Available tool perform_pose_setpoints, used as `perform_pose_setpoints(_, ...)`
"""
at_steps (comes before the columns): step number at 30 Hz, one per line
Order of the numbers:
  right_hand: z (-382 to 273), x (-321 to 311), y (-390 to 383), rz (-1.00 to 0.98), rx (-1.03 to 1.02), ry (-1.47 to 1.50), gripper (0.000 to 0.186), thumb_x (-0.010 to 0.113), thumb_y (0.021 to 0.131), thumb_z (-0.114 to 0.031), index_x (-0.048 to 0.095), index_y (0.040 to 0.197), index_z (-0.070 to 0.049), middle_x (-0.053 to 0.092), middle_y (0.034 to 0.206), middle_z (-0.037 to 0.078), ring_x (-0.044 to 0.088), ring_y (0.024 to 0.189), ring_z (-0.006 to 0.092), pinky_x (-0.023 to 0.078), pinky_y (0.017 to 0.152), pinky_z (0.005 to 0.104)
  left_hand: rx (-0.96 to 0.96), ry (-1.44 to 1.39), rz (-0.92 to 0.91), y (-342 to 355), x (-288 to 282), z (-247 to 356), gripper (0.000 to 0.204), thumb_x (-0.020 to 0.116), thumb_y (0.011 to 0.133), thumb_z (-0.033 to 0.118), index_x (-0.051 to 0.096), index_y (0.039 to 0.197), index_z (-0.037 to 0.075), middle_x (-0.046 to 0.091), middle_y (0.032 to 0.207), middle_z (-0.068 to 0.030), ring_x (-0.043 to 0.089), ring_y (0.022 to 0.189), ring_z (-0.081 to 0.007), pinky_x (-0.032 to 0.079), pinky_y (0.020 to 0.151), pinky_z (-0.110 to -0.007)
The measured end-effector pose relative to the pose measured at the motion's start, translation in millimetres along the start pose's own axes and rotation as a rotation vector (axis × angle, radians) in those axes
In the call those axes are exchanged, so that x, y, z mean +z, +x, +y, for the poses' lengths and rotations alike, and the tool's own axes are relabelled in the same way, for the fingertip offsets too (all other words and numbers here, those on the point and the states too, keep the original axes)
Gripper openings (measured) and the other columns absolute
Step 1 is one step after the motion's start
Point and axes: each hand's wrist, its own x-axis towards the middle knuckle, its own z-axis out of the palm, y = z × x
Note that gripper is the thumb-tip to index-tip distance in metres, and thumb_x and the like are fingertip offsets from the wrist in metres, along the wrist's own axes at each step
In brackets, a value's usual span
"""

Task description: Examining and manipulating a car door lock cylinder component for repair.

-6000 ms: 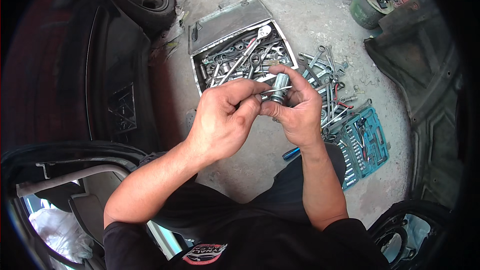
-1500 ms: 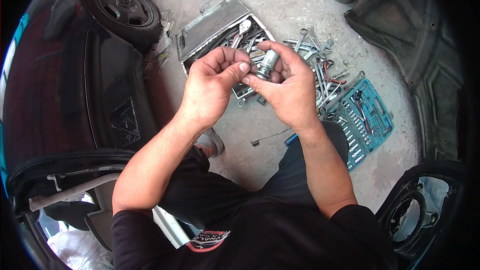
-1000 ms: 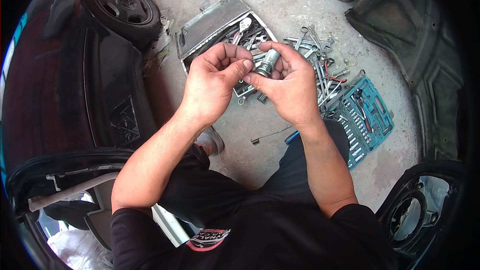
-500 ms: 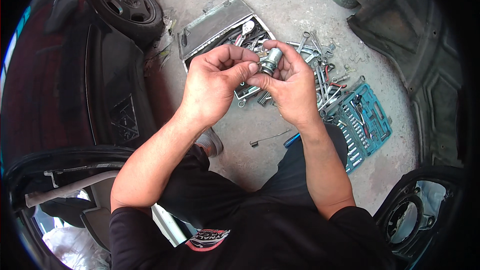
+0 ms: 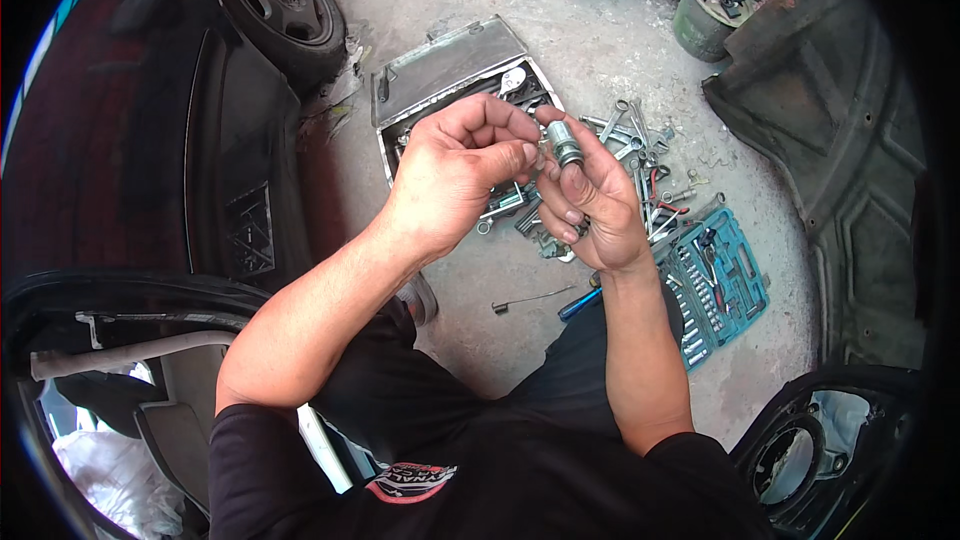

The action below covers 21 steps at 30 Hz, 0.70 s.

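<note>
A short silver metal cylinder [image 5: 563, 140] with darker rings round its lower end sits between the thumb and fingers of my right hand [image 5: 608, 215]. Its kind is not clear. My left hand [image 5: 445, 175] is beside it, thumb and forefinger pinched close to the cylinder's left side. Whatever small thing may be in that pinch is too small to make out. Both hands are raised over an open metal toolbox [image 5: 450, 62] on the floor, hiding part of its contents. A ratchet [image 5: 512, 80] shows at the toolbox's far edge.
Loose spanners [image 5: 630, 140] and pliers lie right of the toolbox. A teal socket case [image 5: 745, 305] lies open near my right knee. A thin rod [image 5: 535, 298] is on the floor. The dark car [image 5: 110, 160] is at left, a black panel [image 5: 800, 140] at right, a bucket [image 5: 700, 28] behind.
The cylinder has moved right and slightly down in the picture, and its tilt has changed. My right hand has turned, with its curled lower fingers now showing. The whole view has shifted a little.
</note>
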Motion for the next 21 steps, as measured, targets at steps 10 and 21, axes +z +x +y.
perform_pose_setpoints(10, 8.4, -11.8, 0.6, -0.103, -0.011, 0.217, 0.069, 0.066, 0.102, -0.021, 0.031, 0.158, -0.001, 0.059, 0.115, 0.004, 0.046, 0.065, 0.0044, 0.039, 0.048, 0.0184, 0.043, 0.183, 0.055, -4.7, 11.9, 6.2, 0.015, 0.063, 0.098, -0.003, 0.07, 0.11, -0.005, 0.074, 0.099, -0.0086, 0.069, 0.093, -0.0125, 0.058, 0.089, -0.029)
perform_pose_setpoints(21, 4.2, -16.0, 0.4, -0.247, -0.047, 0.355, 0.078, 0.068, 0.101, -0.023, 0.023, 0.161, 0.0, 0.057, 0.129, 0.007, 0.047, 0.071, 0.0069, 0.04, 0.051, 0.0188, 0.351, 0.667, 0.075, -14.5, 16.8, 15.3, 0.004, 0.07, 0.09, -0.003, 0.07, 0.094, -0.001, 0.068, 0.095, -0.0018, 0.062, 0.085, -0.0082, 0.051, 0.077, -0.024)
